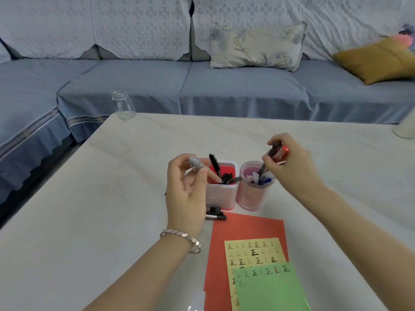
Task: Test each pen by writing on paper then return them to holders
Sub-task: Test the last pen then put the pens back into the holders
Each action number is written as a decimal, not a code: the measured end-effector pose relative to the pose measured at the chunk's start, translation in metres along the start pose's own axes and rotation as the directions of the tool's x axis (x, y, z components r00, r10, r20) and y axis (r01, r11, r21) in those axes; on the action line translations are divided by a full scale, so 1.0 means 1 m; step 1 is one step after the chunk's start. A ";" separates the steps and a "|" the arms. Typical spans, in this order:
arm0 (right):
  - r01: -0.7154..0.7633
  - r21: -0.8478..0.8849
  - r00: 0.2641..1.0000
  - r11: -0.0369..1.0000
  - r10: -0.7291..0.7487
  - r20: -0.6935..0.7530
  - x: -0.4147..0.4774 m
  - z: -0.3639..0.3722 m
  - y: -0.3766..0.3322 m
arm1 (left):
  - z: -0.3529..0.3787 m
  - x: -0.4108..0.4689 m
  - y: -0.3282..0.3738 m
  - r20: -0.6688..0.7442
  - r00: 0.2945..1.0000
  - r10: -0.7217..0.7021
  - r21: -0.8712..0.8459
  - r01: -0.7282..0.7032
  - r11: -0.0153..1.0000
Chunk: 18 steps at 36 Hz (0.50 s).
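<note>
Head view — markers (216, 215) half hidden behind left hand (187, 194)

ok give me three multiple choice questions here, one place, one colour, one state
1. Where does the glass jar stand? A on the table, far left corner B on a shelf C on a chair
2. Which sheet lies on top? A red B yellow C green
3. What is the right hand doing? A lying flat B gripping a red-ended pen over the round holder C hanging empty
Answers: 1 A, it stands at that corner. 2 C, the green sheet overlaps the yellow sheet. 3 B, fingers curl round the pen.
</note>
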State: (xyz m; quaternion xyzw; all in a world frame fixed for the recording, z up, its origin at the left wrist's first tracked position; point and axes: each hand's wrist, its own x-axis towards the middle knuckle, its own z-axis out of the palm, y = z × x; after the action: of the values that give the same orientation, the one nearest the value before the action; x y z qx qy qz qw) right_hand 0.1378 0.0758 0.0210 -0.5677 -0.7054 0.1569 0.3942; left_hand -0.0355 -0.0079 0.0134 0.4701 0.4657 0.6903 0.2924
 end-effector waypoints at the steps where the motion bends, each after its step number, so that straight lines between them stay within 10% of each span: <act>1: -0.004 -0.033 1.000 0.999 0.005 0.023 0.001 0.004 0.003 | 0.002 0.003 -0.001 -0.022 1.000 -0.005 0.021 0.005 1.000; 11: 0.007 -0.400 0.943 0.917 0.128 0.308 0.001 0.024 0.017 | 0.011 0.018 -0.009 -0.058 0.995 -0.075 0.043 0.078 0.996; 18: 0.252 0.018 0.952 0.967 -0.252 0.174 -0.019 0.000 -0.023 | 0.021 0.023 0.003 0.104 0.992 -0.076 -0.087 0.085 0.993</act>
State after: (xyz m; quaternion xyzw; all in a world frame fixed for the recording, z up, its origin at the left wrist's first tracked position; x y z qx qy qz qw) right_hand 0.1230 0.0511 0.0296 -0.4579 -0.8042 0.1532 0.3464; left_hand -0.0251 0.0176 0.0277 0.4712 0.4369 0.6742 0.3642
